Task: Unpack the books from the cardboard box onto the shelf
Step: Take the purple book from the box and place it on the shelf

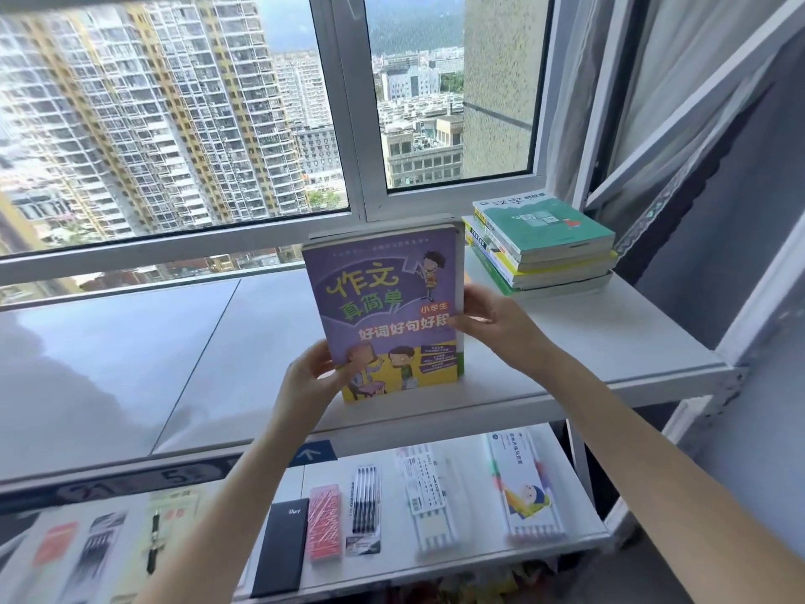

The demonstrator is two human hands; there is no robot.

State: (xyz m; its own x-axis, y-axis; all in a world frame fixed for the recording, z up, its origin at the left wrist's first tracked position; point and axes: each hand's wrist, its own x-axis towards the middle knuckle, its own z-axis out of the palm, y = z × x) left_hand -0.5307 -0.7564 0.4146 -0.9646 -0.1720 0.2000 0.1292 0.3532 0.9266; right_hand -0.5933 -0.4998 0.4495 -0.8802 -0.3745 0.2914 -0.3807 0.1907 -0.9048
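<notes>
shelf (174,364) open leftward, book stack (540,250) right

Bare forearms (610,411), bare left grip (311,377) and right grip (496,329).

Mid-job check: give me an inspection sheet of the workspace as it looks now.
Surface: white top shelf, below the window.
Job's things: purple book held upright at the shelf's front; whether it rests on the shelf, cannot tell. Stack of books lies flat at the right rear. Cardboard box not in view.
Clutter: lower shelf holds pen packs, a pink pack and a black notebook.
Grippers: left hand grips the book's lower left corner; right hand grips its right edge.
Cables: nothing seen.
Surroundings: window onto high-rise blocks; curtain at right.
</notes>
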